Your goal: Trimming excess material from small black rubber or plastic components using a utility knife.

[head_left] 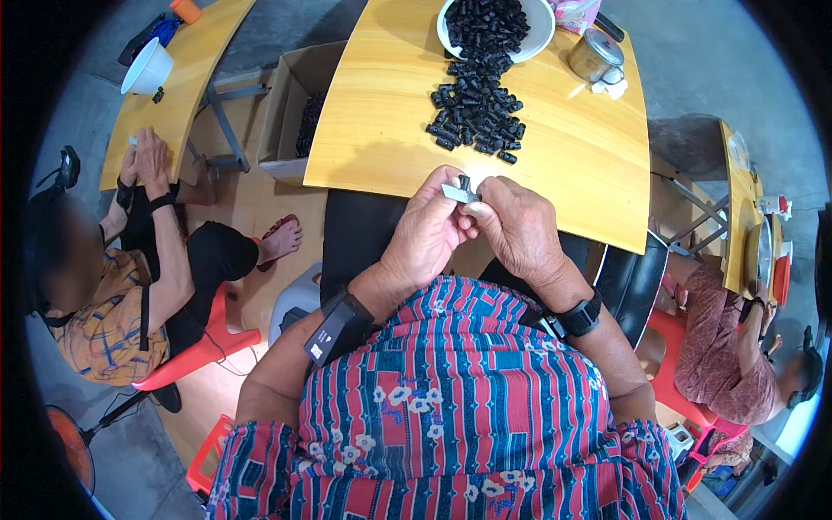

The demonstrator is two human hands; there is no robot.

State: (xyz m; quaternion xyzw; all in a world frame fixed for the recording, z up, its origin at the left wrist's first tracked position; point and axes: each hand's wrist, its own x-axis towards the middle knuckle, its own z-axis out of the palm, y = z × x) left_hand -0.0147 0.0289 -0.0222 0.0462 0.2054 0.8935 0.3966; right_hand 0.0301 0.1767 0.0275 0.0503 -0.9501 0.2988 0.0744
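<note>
Both of the person's hands meet right at the near edge of the wooden table point(373, 113), and what they hold sits in the narrow gap between them. The left hand point(431, 227) has its fingers curled around a small black piece point(465, 183), thumb against forefinger, with the piece's top poking up toward the table. The right hand point(527, 227) seems to pinch a flat grey blade point(457, 194), its thumb laid along the lower end; the fingers hide part of that grip, so I can't tell how firm it is.

The relation that matters looks to be a crossing one: the blade's long axis runs sideways, dipping toward the right hand, while the black piece stands roughly across it, pointing at the table's middle. The two lie right against each other in my view, though I can't tell whether they actually touch.

The piece is dark, short and stubby, with only its upper end showing. It resembles the loose black pieces point(477, 108) heaped down the middle of the table, glossy little cylinders whose closest stray lies just beyond the right hand's knuckles. More fill a white bowl point(543, 35) at the table's far edge, left of a lidded metal pot point(586, 62).
</note>
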